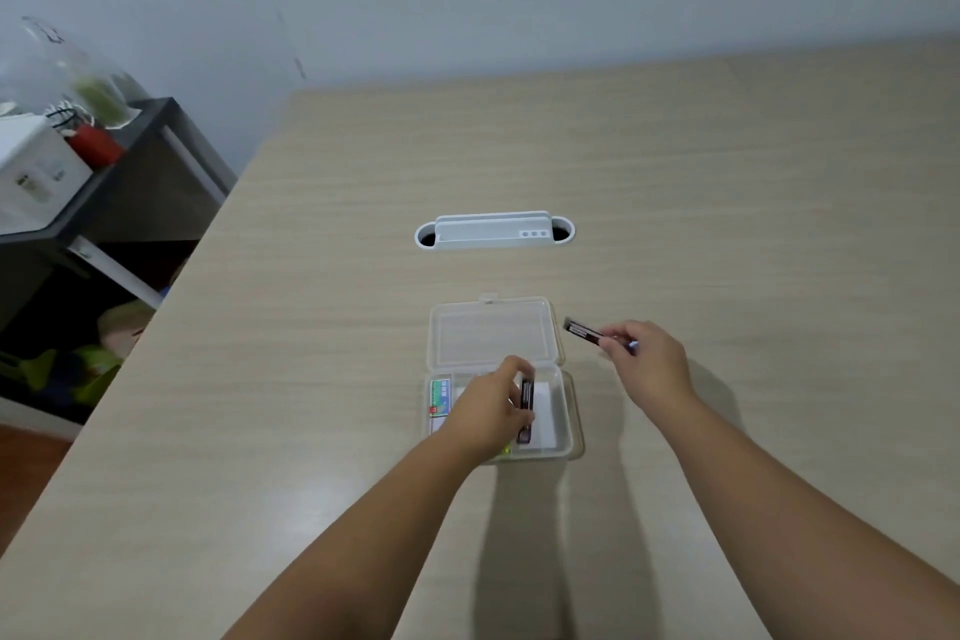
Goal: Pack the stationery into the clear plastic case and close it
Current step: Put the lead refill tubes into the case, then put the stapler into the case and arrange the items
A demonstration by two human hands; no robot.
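The clear plastic case [563, 411] lies open on the table, its lid [493, 333] folded back flat on the far side. Inside the base I see a green-and-white packet [439, 398] at the left and a white pad [543, 411]. My left hand [491, 411] is over the base, fingers closed on a dark slim lead tube [527, 405] held upright along the case. My right hand [644, 359] hovers right of the lid, pinching a second dark tube [582, 332] that points left toward the case.
A white oval cable grommet [494, 231] is set in the wooden table [727, 198] beyond the case. A dark shelf unit [130, 182] with a white box and a clear bag stands off the table's left edge.
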